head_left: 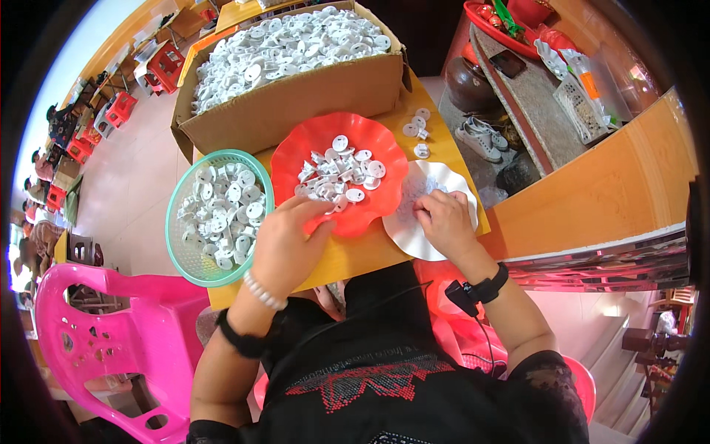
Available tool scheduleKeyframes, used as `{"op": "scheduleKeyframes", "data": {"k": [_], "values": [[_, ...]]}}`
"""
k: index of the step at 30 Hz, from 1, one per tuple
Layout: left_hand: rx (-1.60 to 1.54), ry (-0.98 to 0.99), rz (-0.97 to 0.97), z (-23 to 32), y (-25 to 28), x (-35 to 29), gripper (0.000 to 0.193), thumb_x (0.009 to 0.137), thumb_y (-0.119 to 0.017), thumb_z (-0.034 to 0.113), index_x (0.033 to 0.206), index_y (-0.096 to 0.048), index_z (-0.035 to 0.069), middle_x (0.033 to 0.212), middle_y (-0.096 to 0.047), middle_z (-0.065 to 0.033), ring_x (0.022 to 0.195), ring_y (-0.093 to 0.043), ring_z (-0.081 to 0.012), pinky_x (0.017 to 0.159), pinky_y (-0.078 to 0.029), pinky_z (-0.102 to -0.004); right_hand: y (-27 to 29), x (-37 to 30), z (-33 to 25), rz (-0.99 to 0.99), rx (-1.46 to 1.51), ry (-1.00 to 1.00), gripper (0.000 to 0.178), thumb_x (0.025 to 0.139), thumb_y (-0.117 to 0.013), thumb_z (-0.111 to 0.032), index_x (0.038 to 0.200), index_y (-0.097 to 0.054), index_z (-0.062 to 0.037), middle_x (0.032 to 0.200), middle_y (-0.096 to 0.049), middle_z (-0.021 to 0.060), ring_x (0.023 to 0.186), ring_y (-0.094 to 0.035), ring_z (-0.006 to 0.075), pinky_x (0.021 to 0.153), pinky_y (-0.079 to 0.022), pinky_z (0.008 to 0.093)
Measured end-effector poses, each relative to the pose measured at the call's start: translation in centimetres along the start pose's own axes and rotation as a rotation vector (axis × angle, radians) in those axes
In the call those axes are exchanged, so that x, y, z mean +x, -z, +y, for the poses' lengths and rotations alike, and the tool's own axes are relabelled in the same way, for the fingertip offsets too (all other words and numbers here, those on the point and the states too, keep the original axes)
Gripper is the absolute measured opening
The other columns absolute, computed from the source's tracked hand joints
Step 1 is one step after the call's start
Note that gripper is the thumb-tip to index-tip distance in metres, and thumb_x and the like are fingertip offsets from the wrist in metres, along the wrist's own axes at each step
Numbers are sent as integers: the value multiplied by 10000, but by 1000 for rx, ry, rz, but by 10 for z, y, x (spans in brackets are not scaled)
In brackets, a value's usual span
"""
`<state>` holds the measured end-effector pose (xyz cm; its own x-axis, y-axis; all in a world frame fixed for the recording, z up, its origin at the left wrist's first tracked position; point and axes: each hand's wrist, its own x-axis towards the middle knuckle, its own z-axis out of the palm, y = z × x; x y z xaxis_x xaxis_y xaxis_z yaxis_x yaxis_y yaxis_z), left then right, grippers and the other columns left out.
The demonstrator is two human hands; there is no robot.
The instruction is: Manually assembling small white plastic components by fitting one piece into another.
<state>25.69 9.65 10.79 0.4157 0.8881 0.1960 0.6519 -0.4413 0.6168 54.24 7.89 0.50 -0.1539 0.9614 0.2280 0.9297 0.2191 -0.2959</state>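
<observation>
Left fingers [314, 209] apart, right fingers [435, 203] curled

From up on the wearer's head, the left-hand fisheye is looking forward and steeply down, peering over the black top [414, 403] to the near edge of the yellow table [355, 257], where it is catching the left hand [285, 244] and right hand [447, 222] at close range. Farther off, it is taking in the cardboard box [281, 109], while its wide sweep is curving the floor [126, 192] beyond the table's left edge and the grey shelf [529, 103] beyond its right edge.
</observation>
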Motion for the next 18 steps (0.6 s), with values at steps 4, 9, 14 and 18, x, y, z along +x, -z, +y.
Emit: {"op": "scheduleKeyframes", "data": {"k": [4,9,14,18], "values": [[238,-11,95,-23,-43,32,188,827,-648,184,973,-714,88,940,-689,-144,858,-662,-337,736,-544,-406,3,0,-8,23,81,-36,195,776,-702,-226,938,-641,-135,876,-618,50,890,-604,255,849,-370,433],[462,158,-151,-30,-59,46,195,798,-694,294,826,-706,101,722,-685,-100,758,-681,-293,664,-540,-416,-1,0,-8,35,80,-9,188,785,-689,-223,940,-642,-128,885,-632,53,873,-606,257,832,-372,427],[439,146,33,-29,-63,48,217,780,-712,317,830,-702,106,779,-693,-113,779,-679,-303,665,-539,-416,-6,3,-4,122,85,6,103,808,-655,-176,894,-645,-121,840,-636,45,828,-611,247,813,-373,421],[467,222,-149,-26,-58,54,261,764,-735,341,828,-676,95,803,-693,-120,784,-675,-310,668,-535,-415,1,2,-7,176,97,-32,61,828,-628,-157,872,-627,-115,843,-642,47,813,-610,245,795,-374,414]]}}
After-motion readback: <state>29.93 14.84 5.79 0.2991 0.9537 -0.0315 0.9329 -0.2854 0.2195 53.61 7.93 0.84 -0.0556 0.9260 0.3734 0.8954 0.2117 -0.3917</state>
